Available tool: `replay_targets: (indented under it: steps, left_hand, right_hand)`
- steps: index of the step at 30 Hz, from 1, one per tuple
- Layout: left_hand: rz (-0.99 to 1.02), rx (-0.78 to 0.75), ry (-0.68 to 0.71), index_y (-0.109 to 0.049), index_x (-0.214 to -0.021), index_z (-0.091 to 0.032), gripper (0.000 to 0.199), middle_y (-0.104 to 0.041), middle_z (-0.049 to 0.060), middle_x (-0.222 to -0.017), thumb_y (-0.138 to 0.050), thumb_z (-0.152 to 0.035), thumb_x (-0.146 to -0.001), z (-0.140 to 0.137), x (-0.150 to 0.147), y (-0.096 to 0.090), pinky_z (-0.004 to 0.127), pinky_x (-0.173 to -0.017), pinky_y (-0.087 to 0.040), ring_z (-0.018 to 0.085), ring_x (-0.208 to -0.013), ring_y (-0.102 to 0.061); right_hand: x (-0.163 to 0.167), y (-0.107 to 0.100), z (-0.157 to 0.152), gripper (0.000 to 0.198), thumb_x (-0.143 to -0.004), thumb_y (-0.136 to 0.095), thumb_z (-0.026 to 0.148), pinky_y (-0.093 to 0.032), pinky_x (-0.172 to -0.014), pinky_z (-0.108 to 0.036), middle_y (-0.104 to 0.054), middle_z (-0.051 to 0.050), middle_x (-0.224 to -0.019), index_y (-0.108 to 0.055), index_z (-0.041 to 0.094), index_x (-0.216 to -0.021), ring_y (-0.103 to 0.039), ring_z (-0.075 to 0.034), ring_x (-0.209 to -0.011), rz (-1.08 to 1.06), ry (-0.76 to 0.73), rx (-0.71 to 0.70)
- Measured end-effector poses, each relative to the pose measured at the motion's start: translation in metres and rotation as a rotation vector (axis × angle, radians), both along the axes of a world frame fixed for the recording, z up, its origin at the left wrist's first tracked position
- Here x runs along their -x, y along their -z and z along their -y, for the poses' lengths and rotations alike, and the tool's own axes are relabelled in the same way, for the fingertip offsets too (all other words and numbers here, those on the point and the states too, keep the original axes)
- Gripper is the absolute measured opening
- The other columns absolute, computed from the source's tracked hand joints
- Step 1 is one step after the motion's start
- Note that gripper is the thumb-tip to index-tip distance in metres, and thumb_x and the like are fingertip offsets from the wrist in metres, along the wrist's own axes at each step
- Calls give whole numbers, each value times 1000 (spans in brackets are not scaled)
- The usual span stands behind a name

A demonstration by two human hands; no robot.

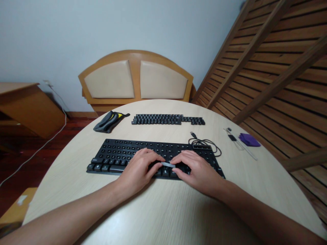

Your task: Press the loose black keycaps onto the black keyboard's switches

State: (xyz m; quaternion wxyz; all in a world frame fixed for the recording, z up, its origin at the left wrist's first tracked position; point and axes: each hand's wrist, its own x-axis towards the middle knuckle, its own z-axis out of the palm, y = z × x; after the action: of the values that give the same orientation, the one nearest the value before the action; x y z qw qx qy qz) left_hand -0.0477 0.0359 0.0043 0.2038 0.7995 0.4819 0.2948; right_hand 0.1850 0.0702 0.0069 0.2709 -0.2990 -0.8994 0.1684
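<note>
Keyboard (155, 146) found lying lengthwise across the bench (158, 211), capped along its left front and showing bare sockets over much of its rear. From my station I observe a small grey piece (167, 164) above the keyboard's front rows, slightly right of its centre; its exact kind I cannot tell. In my judgement, the handling calls for even pressure at both ends, the piece level, any force directed vertically rather than sideways, and fingertips clear of neighbouring caps. Undue load from the wrists could slide the keyboard. As to pose, my left hand (141, 166) and right hand (196, 168) face each other, backs upward, near but apart. Thumb and forefinger of each pinch one end of the piece; the remaining fingers appear curled and are partly hidden. My left forearm (94, 204) and right forearm (250, 200) converge from the near side of the bench, both low over its surface. Loose keycaps (158, 119) stand in rows toward the far edge; a dark pouch (108, 121) lies by the far left edge, a purple cloth (249, 140) near the right edge.
</note>
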Motion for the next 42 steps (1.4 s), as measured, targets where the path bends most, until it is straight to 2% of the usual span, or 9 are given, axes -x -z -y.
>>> replay_targets:
  steps: [7,24,42]
  left_hand:
    - [-9,2,18,-69,-103,-23,13,-72,2,-100,-60,-17,-96,0,1,0,41,-93,-44,23,-101,-59]
    - [-6,-23,12,-70,-100,-23,11,-74,1,-100,-66,-17,-92,-1,1,3,40,-92,-45,22,-99,-61]
    - [33,-20,15,-71,-96,-23,12,-75,1,-99,-63,-15,-90,1,-1,1,42,-94,-45,22,-99,-62]
  right_hand:
    - [-2,4,-1,15,-87,-66,17,-48,-92,-40,-74,-4,-98,-66,21,-101,-66,-21,-95,-3,8,11]
    - [1,2,-1,14,-90,-62,14,-50,-86,-36,-74,-4,-96,-70,20,-99,-65,-19,-93,-43,24,90]
    - [0,4,-3,12,-88,-66,13,-52,-84,-35,-73,-4,-94,-70,21,-96,-65,-19,-92,-60,3,90]
